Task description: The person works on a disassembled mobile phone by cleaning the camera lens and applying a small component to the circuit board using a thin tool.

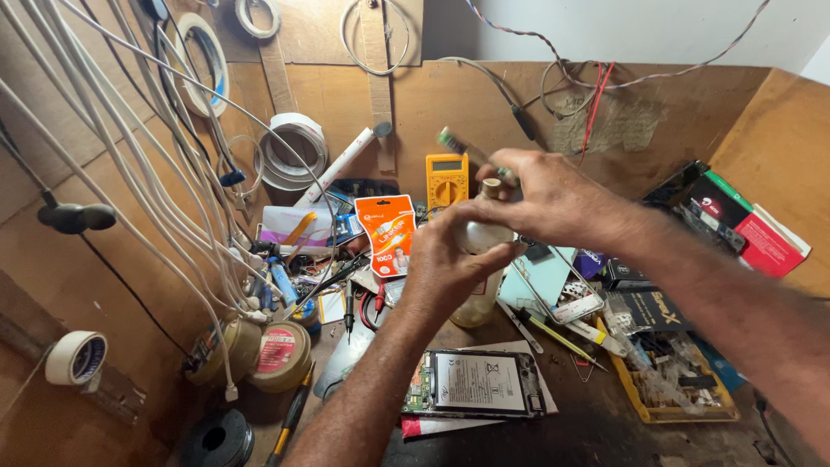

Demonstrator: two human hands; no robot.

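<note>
Bottle (478,277) stays the anchor here, just above the opened phone (475,383): left hand (445,259) wraps its fingers round the glass to steady it upright, while right hand (545,195), over its mouth, pinches a slim green-tipped brush (458,143) for control.

The left hand (445,259) grips a clear bottle (481,290); the right hand (553,201) holds a brush (458,145).

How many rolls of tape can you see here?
4. One tape roll on the left wall, one hanging upper left, one at the top edge, one by the back wall. Clutter may hide more.
</note>
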